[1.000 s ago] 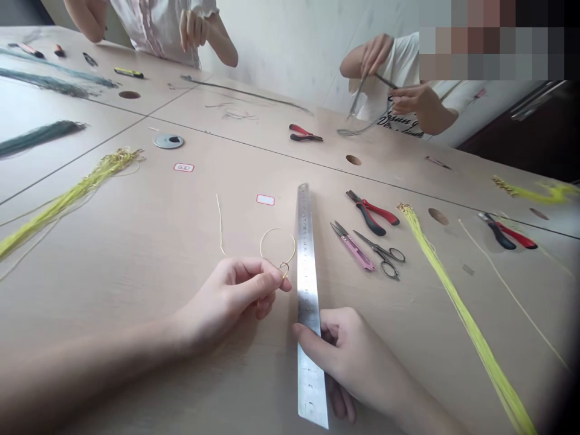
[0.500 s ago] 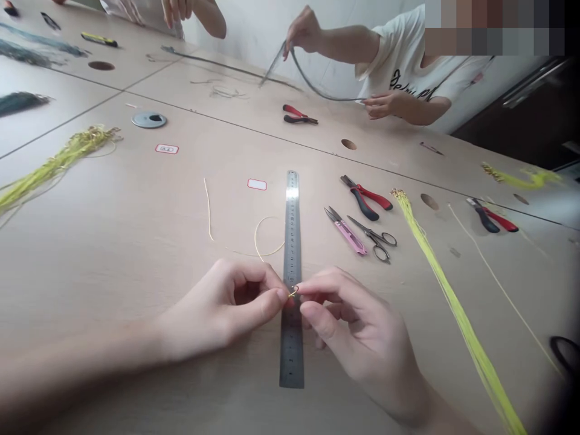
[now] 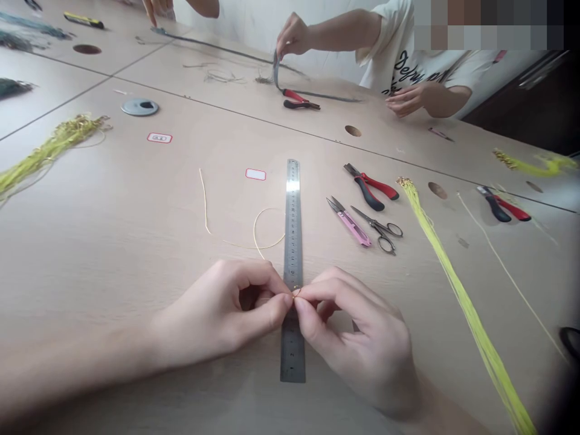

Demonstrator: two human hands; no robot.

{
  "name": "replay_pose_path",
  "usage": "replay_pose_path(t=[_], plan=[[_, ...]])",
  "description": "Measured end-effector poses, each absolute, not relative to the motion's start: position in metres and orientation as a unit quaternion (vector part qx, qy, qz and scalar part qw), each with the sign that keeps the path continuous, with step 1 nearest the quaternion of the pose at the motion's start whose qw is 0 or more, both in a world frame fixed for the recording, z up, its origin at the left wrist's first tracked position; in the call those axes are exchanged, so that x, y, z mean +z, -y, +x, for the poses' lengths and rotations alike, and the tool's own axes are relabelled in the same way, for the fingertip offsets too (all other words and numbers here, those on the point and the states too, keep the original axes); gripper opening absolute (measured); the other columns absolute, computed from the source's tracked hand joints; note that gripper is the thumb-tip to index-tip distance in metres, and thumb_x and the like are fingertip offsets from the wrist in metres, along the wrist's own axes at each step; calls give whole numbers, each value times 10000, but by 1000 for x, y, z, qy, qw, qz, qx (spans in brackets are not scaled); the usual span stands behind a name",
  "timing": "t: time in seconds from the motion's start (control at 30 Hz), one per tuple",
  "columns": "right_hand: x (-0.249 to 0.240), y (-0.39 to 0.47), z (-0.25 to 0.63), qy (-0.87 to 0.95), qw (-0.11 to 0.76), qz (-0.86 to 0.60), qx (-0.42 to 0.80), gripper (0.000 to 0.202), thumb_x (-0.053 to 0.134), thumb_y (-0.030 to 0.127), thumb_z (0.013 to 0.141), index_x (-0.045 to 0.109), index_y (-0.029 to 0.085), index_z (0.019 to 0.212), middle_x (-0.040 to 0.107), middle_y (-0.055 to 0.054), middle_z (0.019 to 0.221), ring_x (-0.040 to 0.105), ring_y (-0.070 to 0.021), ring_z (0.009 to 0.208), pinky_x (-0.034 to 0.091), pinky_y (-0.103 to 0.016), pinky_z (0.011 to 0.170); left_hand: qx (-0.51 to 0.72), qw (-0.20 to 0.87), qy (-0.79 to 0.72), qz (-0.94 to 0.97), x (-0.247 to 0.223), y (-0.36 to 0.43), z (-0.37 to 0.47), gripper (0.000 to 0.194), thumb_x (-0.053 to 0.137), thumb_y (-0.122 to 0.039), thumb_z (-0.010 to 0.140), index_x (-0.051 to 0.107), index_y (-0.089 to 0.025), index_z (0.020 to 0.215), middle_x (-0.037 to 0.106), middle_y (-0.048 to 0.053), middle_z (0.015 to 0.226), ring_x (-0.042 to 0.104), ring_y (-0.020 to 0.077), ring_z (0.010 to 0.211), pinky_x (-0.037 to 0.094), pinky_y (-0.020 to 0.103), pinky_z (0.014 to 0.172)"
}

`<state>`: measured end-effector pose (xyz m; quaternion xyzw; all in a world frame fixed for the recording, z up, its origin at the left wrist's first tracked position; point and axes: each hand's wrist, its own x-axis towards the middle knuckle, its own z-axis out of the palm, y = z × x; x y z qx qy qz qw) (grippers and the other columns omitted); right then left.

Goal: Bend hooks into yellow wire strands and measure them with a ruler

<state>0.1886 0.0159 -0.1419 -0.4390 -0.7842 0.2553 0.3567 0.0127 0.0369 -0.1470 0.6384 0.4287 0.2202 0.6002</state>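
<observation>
Both hands meet over a steel ruler (image 3: 293, 241) that lies lengthwise on the table. My left hand (image 3: 244, 302) pinches a thin yellow cord (image 3: 254, 232), whose loose part curls on the table and touches the ruler's left side. My right hand (image 3: 357, 332) has thumb and forefinger closed on the same cord, at a small loop beside the left fingertips. The fingertips hide most of the held part. A short piece of cord (image 3: 205, 202) lies to the left.
Right of the ruler are red-black pliers (image 3: 374, 190), pink snips (image 3: 351, 225), scissors (image 3: 383, 229) and a long yellow cord bundle (image 3: 453, 290). Another bundle (image 3: 54, 148) lies left. Across the table, a person's hand (image 3: 293, 36) holds a dark strand.
My right thumb and forefinger have closed on the cord at the loop, nearer my left fingertips. Across the table, the person's hands have moved apart and the dark strand hangs lower. The view has shifted slightly.
</observation>
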Motion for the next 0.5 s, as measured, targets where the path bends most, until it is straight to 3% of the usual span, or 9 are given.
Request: replay_pose_path(t=[0.2, 0.5], plan=[[-145, -16, 191, 832, 330, -418, 159, 102, 523, 100, 825, 556, 189, 790, 521, 13, 643, 507, -83, 545, 430, -212, 476, 219, 595, -435, 640, -148, -37, 13, 205, 505, -283, 807, 553, -170, 643, 382, -50, 545, 353, 89, 520, 291, 196, 465], [-146, -17, 191, 809, 356, -443, 148, 131, 515, 64, 801, 544, 187, 768, 498, 21, 618, 492, -77, 516, 415, -204, 439, 242, 631, -420, 606, -151, -39, 10, 214, 510, -277, 816, 544, -170, 635, 361, -52, 551, 326, 86, 526, 267, 205, 467]])
